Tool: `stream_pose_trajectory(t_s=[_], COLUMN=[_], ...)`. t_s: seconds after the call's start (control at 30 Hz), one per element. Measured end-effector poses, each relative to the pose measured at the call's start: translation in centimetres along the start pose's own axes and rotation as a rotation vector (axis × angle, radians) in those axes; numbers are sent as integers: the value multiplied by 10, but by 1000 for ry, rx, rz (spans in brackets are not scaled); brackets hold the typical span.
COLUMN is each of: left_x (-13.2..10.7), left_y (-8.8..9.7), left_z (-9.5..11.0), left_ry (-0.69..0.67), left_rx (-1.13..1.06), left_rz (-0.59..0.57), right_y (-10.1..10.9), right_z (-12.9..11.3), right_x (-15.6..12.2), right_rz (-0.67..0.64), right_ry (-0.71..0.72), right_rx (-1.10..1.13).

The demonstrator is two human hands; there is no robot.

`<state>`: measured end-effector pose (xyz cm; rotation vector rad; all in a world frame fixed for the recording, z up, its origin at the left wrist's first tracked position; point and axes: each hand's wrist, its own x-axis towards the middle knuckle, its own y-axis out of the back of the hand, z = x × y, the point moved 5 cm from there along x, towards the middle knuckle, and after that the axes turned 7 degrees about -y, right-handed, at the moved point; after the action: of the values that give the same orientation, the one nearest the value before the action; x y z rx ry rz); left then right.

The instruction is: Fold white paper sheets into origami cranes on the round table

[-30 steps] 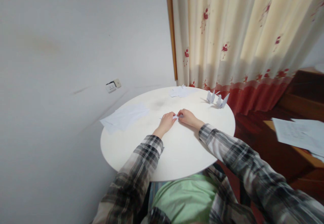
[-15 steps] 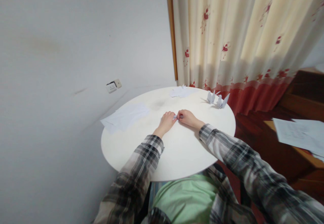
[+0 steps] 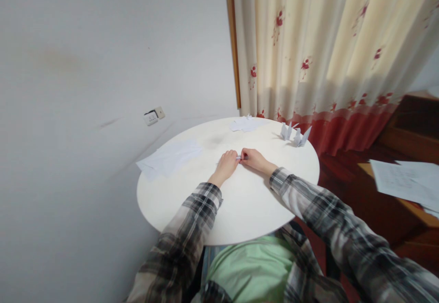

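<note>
Both hands meet at the middle of a round white table (image 3: pixel 240 207). My left hand (image 3: pixel 227 164) is curled, its fingertips pinching a small folded piece of white paper (image 3: pixel 238 157) that lies flat on the tabletop. My right hand (image 3: pixel 253 159) pinches the same paper from the right side. Most of the paper is hidden under the fingers; a thin point sticks out to the left.
Flat white sheets (image 3: pixel 169 159) lie at the table's left edge and a small pile of paper (image 3: pixel 246 124) at the far edge. Folded paper cranes (image 3: pixel 294 135) stand at the far right. A wall socket (image 3: pixel 153 116), a flowered curtain (image 3: pixel 325 56) and a wooden desk with papers (image 3: pixel 404 182) surround the table.
The hands have stayed in place; only the fingers have shifted slightly on the folded paper, pressing it flatter.
</note>
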<state>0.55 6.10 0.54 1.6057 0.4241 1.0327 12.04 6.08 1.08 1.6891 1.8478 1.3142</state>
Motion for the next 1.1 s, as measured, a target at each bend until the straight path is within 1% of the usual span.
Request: stream_pose_trajectory(t_s=[0.1,0.37,0.47,0.53,0.63,0.73,0.8,0.87,0.9,0.93,1.0,1.1], left_x=[0,2,1,0,-3,-7,-10,-11,-11,-10,-5,2], left_y=[4,15,19,23,34,45,48,45,42,36,23,3], left_z=[5,15,14,14,14,10,6,-1,-5,-9,-15,-18], left_ry=[-25,-93,-81,-73,-28,73,141,205,227,240,242,251], left_rx=[17,57,29,11,-18,-59,-99,-171,-227,-295,-463,-768], left_rz=[26,97,118,158,308,497,601,666,670,649,566,432], right_y=[1,2,5,9,16,24,28,32,34,35,34,29], right_z=[2,0,-1,-1,-2,-2,0,3,5,7,11,11], right_x=[0,3,3,2,1,0,-1,-1,-1,-1,0,2], right_rz=[36,80,104,126,204,304,357,411,437,455,462,409], right_ry=[-29,54,47,30,8,-26,-52,-80,-94,-109,-135,-159], right_rx=[2,-45,-81,-92,-64,3,72,177,245,320,466,635])
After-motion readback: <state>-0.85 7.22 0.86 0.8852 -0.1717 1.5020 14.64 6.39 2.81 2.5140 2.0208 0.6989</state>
